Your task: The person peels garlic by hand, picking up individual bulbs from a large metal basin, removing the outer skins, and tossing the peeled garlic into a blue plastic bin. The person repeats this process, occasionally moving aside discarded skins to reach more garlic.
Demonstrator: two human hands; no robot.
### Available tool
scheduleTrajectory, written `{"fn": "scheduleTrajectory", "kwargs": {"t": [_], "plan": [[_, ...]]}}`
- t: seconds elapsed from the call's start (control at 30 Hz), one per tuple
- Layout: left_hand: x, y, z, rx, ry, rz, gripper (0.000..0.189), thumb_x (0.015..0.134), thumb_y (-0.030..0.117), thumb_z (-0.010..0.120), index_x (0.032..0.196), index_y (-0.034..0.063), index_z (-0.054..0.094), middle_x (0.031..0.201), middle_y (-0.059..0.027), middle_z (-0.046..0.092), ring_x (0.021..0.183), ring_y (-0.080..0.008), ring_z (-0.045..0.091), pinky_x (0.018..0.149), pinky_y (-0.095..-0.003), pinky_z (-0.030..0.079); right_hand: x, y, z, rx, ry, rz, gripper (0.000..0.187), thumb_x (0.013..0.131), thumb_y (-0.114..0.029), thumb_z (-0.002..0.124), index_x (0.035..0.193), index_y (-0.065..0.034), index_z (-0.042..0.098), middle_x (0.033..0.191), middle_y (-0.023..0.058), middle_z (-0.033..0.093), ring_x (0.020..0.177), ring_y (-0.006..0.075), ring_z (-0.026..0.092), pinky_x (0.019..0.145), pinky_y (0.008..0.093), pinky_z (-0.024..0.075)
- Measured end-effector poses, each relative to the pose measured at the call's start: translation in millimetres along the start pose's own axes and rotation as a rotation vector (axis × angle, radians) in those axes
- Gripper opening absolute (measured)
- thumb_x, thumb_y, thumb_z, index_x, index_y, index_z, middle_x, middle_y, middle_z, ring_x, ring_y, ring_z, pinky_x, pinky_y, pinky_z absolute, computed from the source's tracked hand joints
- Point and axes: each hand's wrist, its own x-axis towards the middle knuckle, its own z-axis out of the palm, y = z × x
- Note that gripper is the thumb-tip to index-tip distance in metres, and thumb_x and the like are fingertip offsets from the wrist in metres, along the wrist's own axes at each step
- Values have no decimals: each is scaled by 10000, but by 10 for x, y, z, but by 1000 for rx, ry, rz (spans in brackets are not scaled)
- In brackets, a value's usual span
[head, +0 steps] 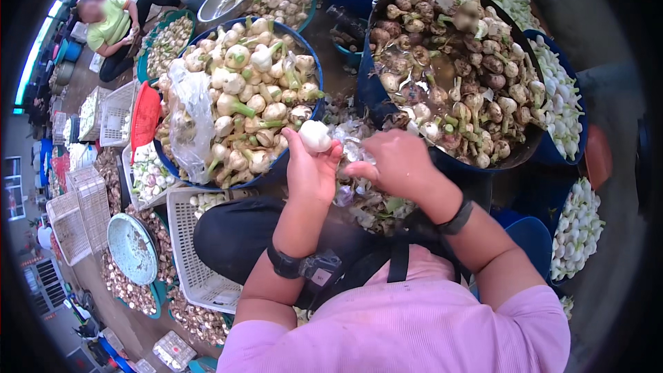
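Observation:
A peeled white garlic bulb [315, 136] rests in the fingers of my left hand [312, 168], held up near the rim of a round tub. My right hand [399, 163] is just to the right, apart from the bulb, over a heap of garlic skins [383, 210]; its fingertips are partly hidden, so whether it holds a bit of skin cannot be told. Pale garlic bulbs with green stems [235, 83] fill the tub on the left, where a clear plastic bag [191, 119] lies on top. Dirtier unpeeled bulbs [474, 88] sit in water in the large tub on the right.
A white plastic crate [199, 264] stands by my left knee, with a red plastic basin [145, 116] beyond it. Tubs of peeled garlic [557, 103] line the right side. A metal bowl [227, 0] lies past the left tub. Another person [111, 26] sits at the upper left.

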Motion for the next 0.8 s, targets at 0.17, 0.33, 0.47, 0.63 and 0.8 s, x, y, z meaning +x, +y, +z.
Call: {"fn": "scheduleTrajectory", "kwargs": {"t": [0.17,0.33,0.47,0.63,0.8], "plan": [[-99,-174,62,614,-17,474,397,903,423,417,916,40,522,668,-22,538,488,-93,491,402,-203,378,224,-25,285,846,44,54,442,879,-366,476,563,-59,515,489,3,461,476,134,486,476,290,394],[-78,38,-24,-100,-480,-205,417,895,427,358,885,52,539,611,-30,519,397,-102,384,349,-220,268,160,-78,76,2131,-286,50,409,876,-249,424,487,-152,347,414,-28,354,380,91,309,399,248,257],[-80,214,-62,-283,-270,-285,348,870,379,398,888,52,517,623,-55,486,431,-101,334,346,-225,250,89,207,-282,1506,-250,-192,311,870,-279,431,661,-85,557,480,41,500,458,194,508,457,328,404],[-243,1279,-912,-785,-207,342,477,788,310,494,1059,-73,406,850,-140,489,686,-203,504,573,-286,443,104,539,-350,-36,-56,-49,210,770,-193,562,936,-71,602,834,163,622,798,306,607,684,393,474],[-390,1450,-874,-491,-94,602,606,853,486,358,1118,-55,425,1039,-191,495,861,-233,522,654,-343,456,853,2050,-925,-259,341,378,243,832,-210,533,934,-8,623,831,105,647,763,208,622,668,329,476]]}}
